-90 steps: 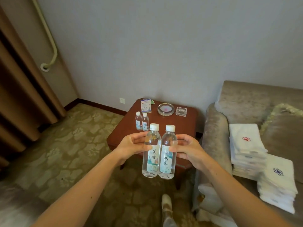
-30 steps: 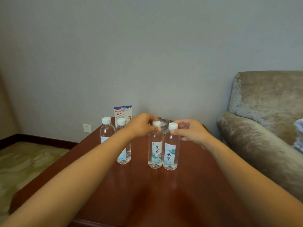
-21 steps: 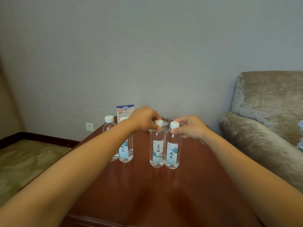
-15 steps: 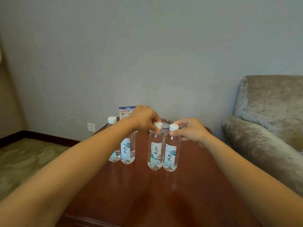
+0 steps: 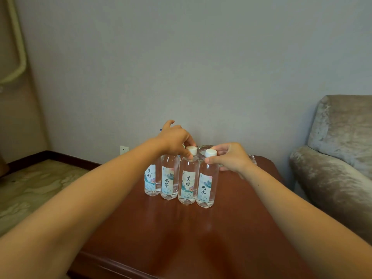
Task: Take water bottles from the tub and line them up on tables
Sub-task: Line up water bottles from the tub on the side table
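On the bottles (image 5: 188, 179): 美好, 无界

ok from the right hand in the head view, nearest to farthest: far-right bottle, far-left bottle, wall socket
1. Far-right bottle: the right hand pinches its cap.
2. Far-left bottle: other end of the row.
3. Wall socket: farther left, behind the row.

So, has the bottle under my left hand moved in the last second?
Yes. The held bottle slid left, closing the gap to the standing bottle beside it.
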A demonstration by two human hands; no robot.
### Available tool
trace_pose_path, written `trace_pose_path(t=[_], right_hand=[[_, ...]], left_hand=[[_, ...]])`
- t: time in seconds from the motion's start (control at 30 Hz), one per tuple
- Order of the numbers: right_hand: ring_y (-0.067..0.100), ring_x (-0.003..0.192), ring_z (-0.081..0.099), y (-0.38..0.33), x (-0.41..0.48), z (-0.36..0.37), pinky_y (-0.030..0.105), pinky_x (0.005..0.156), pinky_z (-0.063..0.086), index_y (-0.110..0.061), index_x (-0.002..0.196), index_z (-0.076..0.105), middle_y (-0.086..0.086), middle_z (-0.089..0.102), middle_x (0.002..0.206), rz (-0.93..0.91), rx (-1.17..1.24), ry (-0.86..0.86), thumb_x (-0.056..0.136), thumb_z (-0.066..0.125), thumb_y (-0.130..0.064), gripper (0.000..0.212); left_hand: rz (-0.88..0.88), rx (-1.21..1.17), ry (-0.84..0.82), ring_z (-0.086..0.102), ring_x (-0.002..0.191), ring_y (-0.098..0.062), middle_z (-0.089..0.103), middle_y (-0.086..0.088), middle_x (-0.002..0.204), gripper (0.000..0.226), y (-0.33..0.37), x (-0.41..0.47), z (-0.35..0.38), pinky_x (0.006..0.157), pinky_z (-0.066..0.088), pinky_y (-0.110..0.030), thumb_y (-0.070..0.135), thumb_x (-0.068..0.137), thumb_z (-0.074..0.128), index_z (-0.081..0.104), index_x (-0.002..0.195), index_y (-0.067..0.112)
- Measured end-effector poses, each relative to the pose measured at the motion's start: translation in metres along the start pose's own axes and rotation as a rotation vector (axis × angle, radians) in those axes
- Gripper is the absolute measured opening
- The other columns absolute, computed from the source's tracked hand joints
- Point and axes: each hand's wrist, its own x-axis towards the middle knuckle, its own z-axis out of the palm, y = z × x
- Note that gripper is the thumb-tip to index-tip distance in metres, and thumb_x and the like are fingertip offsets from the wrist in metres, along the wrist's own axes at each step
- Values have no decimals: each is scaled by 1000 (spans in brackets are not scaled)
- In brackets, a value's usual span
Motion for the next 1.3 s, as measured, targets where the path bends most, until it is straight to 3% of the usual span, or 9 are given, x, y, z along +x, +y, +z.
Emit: trace_pose_path(t=[0.33,0.63,0.73,0.83,0.93,1.0,1.07,1.2,1.3], right_hand=[[13,84,70,-3,-1,3,35,74,59,-29,85,71,-4,74,88,-3,7,0,69,89,-14,29],[13,81,69,2,-4,6,45,83,58,-28,88,70,-4,73,86,-38,26,33,69,89,-15,30],[17,90,70,9,-6,9,46,92,57,-27,94,70,-2,73,95,-79,50,59,66,91,-14,38],[16,104,67,18,-13,9,39,96,53,-23,120,64,2,68,118,-93,43,48,69,89,-17,57],[9,117,56,33,-34,8,34,101,47,-27,132,57,-5,57,131,-177,-44,150,79,81,-24,57],[7,129,44,52,-55,8,30,106,39,-33,134,55,-12,47,138,-259,-202,255,84,74,-29,53],[8,143,25,72,-78,10,27,110,28,-35,139,51,-12,34,150,-302,-375,285,87,69,-35,55],[15,152,-1,111,-111,15,45,124,11,-36,149,37,-4,17,163,-250,-582,208,90,62,-47,65],[16,152,-11,128,-127,9,51,121,-9,-41,153,25,-4,9,165,-125,-723,111,93,51,-56,66]], left_hand=[[33,-29,-38,45,116,-12,69,18,106,36,-6,0,-1,117,-1,-48,51,78,73,70,112,38],[-4,-51,-44,52,118,-12,70,18,107,37,-5,0,-1,117,-3,-51,50,78,74,70,112,39],[-46,-64,-53,51,125,-13,68,15,118,47,1,-7,1,118,-7,-55,51,80,71,63,124,36],[-90,-90,43,43,136,-16,58,7,137,60,17,-19,7,118,-9,-57,49,85,65,50,140,32],[-69,-263,338,39,137,-18,53,2,141,54,34,-40,22,121,11,-51,39,90,62,48,141,29],[-10,-374,526,44,130,-18,54,2,136,48,47,-60,38,112,33,-41,34,92,61,52,138,27],[50,-412,594,45,127,-16,51,4,134,46,64,-79,60,103,40,-31,32,92,60,53,137,26],[103,-452,430,41,132,-9,45,10,140,48,101,-111,105,100,41,-28,41,93,56,49,140,32],[82,-404,251,38,134,-5,39,14,146,51,114,-129,133,100,44,-28,52,94,47,42,143,39]])
